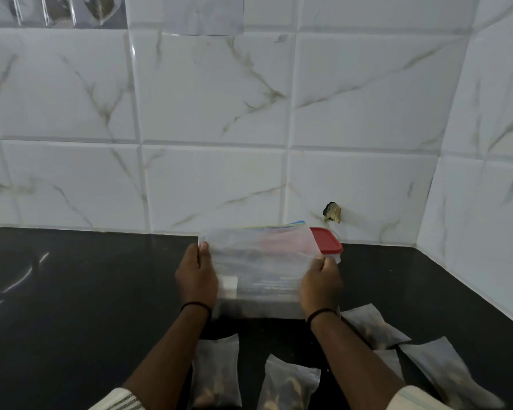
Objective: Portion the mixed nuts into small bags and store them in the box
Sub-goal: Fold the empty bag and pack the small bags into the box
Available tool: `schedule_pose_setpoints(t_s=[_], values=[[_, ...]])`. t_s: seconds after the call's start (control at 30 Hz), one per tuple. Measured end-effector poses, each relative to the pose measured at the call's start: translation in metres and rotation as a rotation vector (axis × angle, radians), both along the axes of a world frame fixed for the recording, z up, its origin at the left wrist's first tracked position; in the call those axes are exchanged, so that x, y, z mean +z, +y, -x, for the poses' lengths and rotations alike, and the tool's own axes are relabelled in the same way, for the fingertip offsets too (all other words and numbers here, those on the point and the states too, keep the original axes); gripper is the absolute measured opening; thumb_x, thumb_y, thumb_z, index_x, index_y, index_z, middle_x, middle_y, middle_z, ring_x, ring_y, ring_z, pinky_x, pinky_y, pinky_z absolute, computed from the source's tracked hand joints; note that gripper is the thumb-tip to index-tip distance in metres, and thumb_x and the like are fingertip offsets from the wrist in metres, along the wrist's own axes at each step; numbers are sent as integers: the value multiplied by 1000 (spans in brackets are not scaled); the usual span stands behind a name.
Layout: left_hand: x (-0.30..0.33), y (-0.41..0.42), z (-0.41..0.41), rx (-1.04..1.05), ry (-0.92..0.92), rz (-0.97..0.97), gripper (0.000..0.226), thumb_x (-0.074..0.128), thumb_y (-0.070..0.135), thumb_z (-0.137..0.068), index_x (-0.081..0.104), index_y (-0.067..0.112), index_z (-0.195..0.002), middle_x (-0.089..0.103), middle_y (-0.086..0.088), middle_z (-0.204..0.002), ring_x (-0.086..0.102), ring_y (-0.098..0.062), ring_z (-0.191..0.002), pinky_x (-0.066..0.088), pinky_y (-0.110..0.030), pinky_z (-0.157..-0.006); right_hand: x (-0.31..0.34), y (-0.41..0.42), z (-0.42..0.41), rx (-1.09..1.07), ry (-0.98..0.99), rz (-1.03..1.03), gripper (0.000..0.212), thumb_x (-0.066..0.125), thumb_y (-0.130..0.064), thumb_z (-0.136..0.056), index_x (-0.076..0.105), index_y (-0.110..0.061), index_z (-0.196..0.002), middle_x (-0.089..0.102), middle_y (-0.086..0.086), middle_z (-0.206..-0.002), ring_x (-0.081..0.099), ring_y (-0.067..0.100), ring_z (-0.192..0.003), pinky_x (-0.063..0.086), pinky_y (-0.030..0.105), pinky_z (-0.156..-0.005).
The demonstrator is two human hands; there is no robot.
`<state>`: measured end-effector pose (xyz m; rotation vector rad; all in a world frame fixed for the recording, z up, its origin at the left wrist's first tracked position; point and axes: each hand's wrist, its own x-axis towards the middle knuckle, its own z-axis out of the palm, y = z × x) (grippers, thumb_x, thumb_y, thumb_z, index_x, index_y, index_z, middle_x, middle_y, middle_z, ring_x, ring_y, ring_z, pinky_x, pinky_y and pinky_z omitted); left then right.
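Head view: large bag's (258, 261) contents blurred.

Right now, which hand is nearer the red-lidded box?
Right. The right hand grips the big bag's right edge, just below the box in the frame. The left hand grips the bag's left edge, across the bag from it.

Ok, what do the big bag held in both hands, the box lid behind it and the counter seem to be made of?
Large translucent zip bag: thin, soft plastic film, frosted; the lid shows through it. Red rounded box lid: probably moulded plastic, smooth, matte. Black countertop: looks like polished stone, glossy with pale streaks, though it could be laminate. The left hand and right hand pinch the bag's sides.
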<state>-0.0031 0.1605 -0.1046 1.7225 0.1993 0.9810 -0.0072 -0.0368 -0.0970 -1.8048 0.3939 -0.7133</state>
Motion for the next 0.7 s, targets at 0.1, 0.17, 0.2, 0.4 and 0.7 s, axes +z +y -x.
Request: schedule_pose_setpoints(t_s=[0.1,0.17,0.2,0.4,0.7], values=[[-3,4,-5,-3,68,-30,41,44,25,-102,32,15,-64,38,0,-61,33,-12,-55,29,-27,-54,-3,-4,-6,25,75,93,28,31,-28,-107,48,-13,-91,41,-6,-68,46,25,-77,36,34,-73],[-7,9,-9,-18,140,-29,42,45,25,-102,34,14,-63,41,0,-62,35,-14,-57,27,-36,-55,-6,-8,-9,52,114,137,30,33,-29,-107,49,-13,-88,44,-3,-70,48,26,-77,37,34,-73],[-8,12,-11,-21,176,-23,42,46,26,-101,36,12,-63,42,-1,-63,37,-16,-58,27,-36,-56,-8,-10,-10,67,124,137,31,35,-30,-106,50,-12,-86,46,-1,-71,49,26,-77,37,34,-72],[-6,27,-18,-116,325,110,44,56,33,-96,49,6,-62,47,-7,-62,44,-21,-63,37,-33,-60,-10,-25,-13,189,104,-29,32,51,-29,-97,56,-9,-74,56,5,-70,53,22,-68,41,34,-64],[11,32,-4,-632,373,642,41,62,45,-90,70,13,-113,73,-9,-108,68,-26,-103,53,-35,-84,0,-28,-9,298,-20,-57,43,59,-26,-96,42,-15,-59,42,-6,-52,36,11,-48,31,26,-49]])
